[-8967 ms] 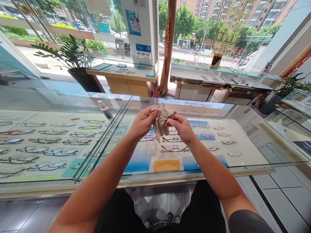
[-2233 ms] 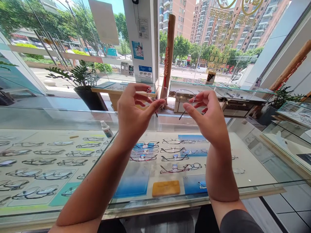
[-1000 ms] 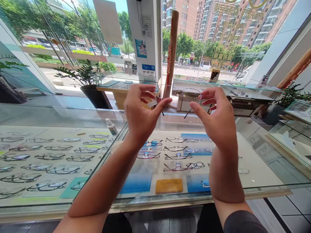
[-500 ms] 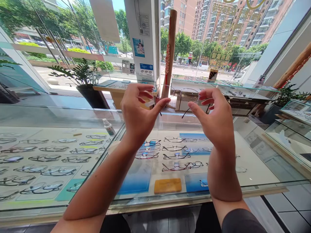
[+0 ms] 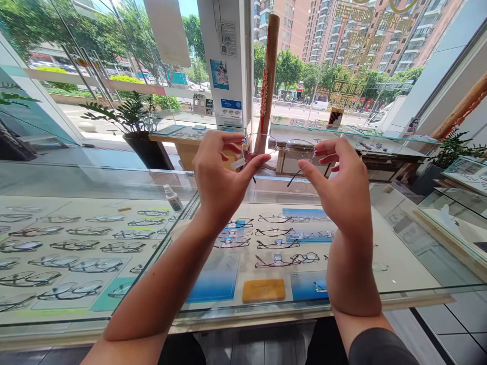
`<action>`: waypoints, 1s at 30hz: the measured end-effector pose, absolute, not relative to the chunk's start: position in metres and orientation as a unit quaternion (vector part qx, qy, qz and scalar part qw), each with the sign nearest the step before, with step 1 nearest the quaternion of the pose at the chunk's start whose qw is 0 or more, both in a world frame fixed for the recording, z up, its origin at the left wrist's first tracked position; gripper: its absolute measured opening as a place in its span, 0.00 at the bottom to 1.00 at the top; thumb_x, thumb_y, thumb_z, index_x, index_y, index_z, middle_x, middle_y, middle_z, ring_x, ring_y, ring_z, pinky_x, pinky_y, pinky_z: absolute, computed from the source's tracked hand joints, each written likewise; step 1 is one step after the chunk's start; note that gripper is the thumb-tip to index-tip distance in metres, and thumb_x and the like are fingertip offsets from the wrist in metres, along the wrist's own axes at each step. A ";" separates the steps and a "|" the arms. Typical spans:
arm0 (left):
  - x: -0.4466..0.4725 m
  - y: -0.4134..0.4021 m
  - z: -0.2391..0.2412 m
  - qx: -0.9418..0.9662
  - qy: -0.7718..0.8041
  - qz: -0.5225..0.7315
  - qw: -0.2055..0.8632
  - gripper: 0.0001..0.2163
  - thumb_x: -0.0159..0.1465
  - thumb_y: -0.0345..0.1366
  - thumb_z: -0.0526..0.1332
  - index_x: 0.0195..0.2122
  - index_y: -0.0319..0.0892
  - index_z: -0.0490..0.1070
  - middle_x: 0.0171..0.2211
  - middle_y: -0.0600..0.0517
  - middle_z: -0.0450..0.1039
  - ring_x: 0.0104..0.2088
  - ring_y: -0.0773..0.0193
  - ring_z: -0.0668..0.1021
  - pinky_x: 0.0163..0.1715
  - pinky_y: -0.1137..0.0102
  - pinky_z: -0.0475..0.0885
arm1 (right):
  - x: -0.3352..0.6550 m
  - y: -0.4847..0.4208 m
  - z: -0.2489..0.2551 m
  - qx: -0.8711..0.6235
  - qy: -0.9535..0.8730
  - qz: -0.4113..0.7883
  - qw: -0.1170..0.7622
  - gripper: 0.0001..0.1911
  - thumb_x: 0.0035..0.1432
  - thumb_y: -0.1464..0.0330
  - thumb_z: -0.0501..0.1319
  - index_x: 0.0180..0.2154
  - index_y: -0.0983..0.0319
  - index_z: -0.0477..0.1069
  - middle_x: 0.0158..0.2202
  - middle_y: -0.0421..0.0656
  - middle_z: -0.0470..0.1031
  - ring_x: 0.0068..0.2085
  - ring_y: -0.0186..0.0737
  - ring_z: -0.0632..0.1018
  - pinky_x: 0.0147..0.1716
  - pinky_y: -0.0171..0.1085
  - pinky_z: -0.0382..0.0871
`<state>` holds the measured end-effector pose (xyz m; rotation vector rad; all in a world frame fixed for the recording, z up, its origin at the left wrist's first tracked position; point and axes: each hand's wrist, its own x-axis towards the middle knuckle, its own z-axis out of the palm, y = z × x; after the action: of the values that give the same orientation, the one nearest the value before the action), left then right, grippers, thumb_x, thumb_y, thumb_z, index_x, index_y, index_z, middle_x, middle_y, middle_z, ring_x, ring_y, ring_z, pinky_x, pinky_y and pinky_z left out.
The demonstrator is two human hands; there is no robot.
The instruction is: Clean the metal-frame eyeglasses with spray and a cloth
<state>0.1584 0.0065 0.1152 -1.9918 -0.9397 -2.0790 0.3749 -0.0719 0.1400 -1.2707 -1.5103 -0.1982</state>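
A pair of thin-rimmed eyeglasses (image 5: 300, 150) is held up in front of me, above the glass display counter. My left hand (image 5: 224, 165) pinches its left side between thumb and fingers, and my right hand (image 5: 337, 177) grips its right side the same way. The dark temple tips hang below the lenses, pointing toward me. A small white tag (image 5: 238, 163) shows beside my left fingers. Both hands are raised well clear of the counter top.
Under the glass counter (image 5: 213, 317) lie rows of eyeglass frames (image 5: 85, 264) and a yellow-orange case (image 5: 264, 290). A white spray bottle (image 5: 173, 197) stands at the left. Beyond are a potted plant (image 5: 142, 144), a wooden post (image 5: 269, 76) and another display counter (image 5: 403, 139).
Both hands and the eyeglasses have shifted very slightly to the right in view, along with the whole scene. The grip on the eyeglasses looks the same.
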 end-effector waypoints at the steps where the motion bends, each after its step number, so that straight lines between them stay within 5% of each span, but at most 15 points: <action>1: 0.158 0.007 0.115 -0.657 -0.310 -0.685 0.059 0.21 0.62 0.53 0.81 0.48 0.51 0.77 0.44 0.50 0.81 0.40 0.56 0.83 0.40 0.57 0.79 | 0.375 -0.072 0.140 -0.537 -0.638 -0.084 0.546 0.14 0.65 0.58 0.69 0.49 0.55 0.74 0.48 0.45 0.83 0.47 0.50 0.82 0.46 0.50 0.73; 30: 0.158 0.008 0.114 -0.665 -0.299 -0.678 0.089 0.23 0.61 0.54 0.81 0.47 0.51 0.74 0.43 0.49 0.79 0.41 0.54 0.81 0.46 0.55 0.79 | 0.375 -0.074 0.141 -0.559 -0.631 -0.071 0.533 0.15 0.65 0.60 0.69 0.51 0.55 0.74 0.51 0.46 0.84 0.48 0.50 0.83 0.46 0.51 0.74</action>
<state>0.1580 0.0079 0.1143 -1.9788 -0.8908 -2.0168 0.3746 -0.0736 0.1410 -1.3315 -1.5055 -0.1698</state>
